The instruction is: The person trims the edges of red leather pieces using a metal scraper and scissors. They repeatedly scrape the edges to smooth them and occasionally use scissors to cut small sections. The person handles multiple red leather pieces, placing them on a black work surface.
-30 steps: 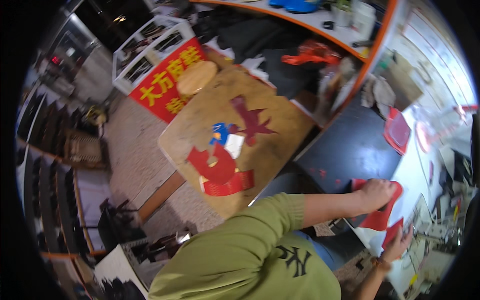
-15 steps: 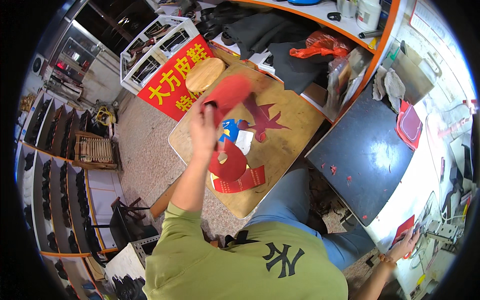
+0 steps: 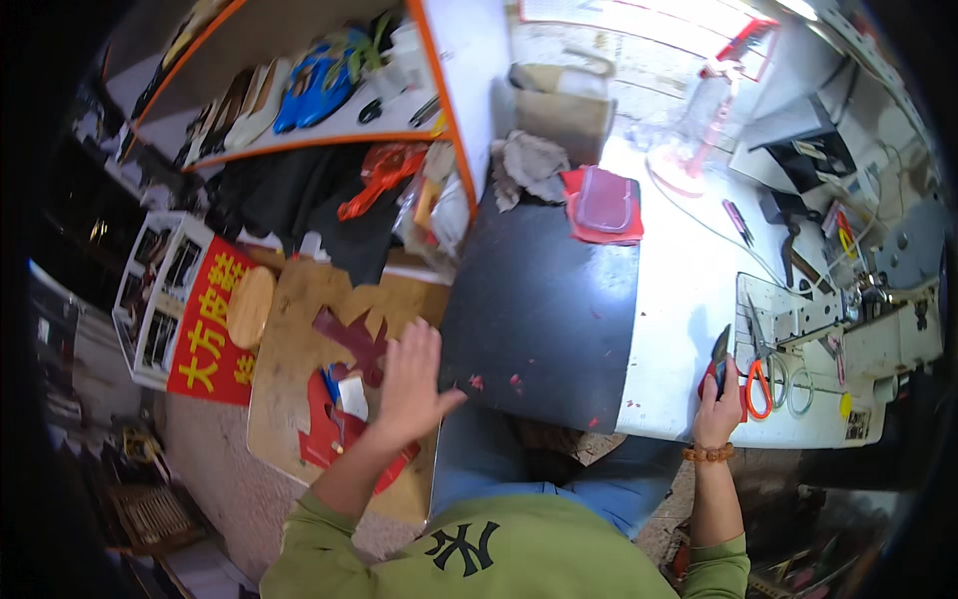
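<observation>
My left hand (image 3: 410, 384) is open and holds nothing, its fingers stretched out above the right side of a worn wooden board (image 3: 284, 309). Beneath and beside it lie a dark red star-like scrap (image 3: 351, 339), red cut pieces (image 3: 324, 424) and a white piece (image 3: 352, 396). At the right, on the white table, my right hand (image 3: 716, 411) is closed around a dark tool (image 3: 720, 346) with a pointed end; its exact kind is unclear. A red flat piece (image 3: 707, 384) shows partly under that hand. Scissors (image 3: 758, 374) with orange handles lie just beside it.
A black mat (image 3: 539, 319) with small red scraps spans the middle. Stacked red pieces (image 3: 606, 205) and a grey rag (image 3: 529, 168) lie at its far end. A white sewing machine (image 3: 868, 349) stands at the right, an orange-edged shelf (image 3: 299, 150) at the far left.
My left hand has let go of a red piece and come right, its fingers now spread. The view has swung right, bringing more of the white table into sight.
</observation>
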{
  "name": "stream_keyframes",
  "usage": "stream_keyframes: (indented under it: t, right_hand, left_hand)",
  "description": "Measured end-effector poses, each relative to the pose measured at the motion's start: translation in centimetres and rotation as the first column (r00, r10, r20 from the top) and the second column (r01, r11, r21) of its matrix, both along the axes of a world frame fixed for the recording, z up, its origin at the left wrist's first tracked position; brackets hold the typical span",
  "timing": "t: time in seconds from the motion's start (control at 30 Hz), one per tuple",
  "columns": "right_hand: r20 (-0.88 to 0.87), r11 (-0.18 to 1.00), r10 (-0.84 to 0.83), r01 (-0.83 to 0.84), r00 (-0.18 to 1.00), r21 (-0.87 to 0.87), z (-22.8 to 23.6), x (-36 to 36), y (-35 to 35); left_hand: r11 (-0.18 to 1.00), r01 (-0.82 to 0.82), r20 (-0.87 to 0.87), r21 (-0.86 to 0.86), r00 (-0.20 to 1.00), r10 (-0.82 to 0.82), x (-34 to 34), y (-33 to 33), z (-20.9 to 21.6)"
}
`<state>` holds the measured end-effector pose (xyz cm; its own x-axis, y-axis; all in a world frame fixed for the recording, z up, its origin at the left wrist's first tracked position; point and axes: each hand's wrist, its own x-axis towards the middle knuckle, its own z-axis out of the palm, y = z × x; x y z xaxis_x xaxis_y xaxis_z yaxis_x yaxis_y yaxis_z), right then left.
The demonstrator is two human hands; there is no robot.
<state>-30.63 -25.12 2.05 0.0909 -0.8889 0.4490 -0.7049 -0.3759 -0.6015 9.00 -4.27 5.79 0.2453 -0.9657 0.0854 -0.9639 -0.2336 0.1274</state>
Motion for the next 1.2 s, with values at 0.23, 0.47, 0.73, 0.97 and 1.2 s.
stream_keyframes:
  t: [0.23, 0.47, 0.73, 0.97, 1.2]
  right_hand:
    - [-0.066, 0.999, -0.039, 0.037, 0.997, -0.031, -0.1, 0.2, 0.1]
    - [-0.023, 0.998, -0.048, 0.046, 0.999, -0.051, 0.1, 0.0, 0.2]
    - [-0.028, 0.998, -0.039, 0.038, 0.999, -0.043, 0.3, -0.3, 0.4]
    - [-0.001, 0.999, -0.017, 0.017, 1.000, -0.043, 0.5, -0.3, 0.4]
    - [0.002, 0.999, -0.016, 0.016, 1.000, -0.036, 0.5, -0.3, 0.4]
  left_hand:
    - [0.908, 0.418, -0.174, 0.040, 0.897, -0.406, -10.0, -6.7, 0.6]
    - [0.822, 0.521, -0.149, -0.229, 0.816, -0.558, -11.4, -18.7, 1.6]
    - [0.980, 0.181, 0.076, -0.087, 0.982, -0.175, -7.3, -34.1, 1.9]
    - [0.830, 0.369, 0.060, -0.418, 0.923, -0.380, -3.9, -33.6, 2.3]
    - [0.876, -0.180, -0.853, -0.447, 0.380, -0.358, 0.6, -36.4, 3.3]
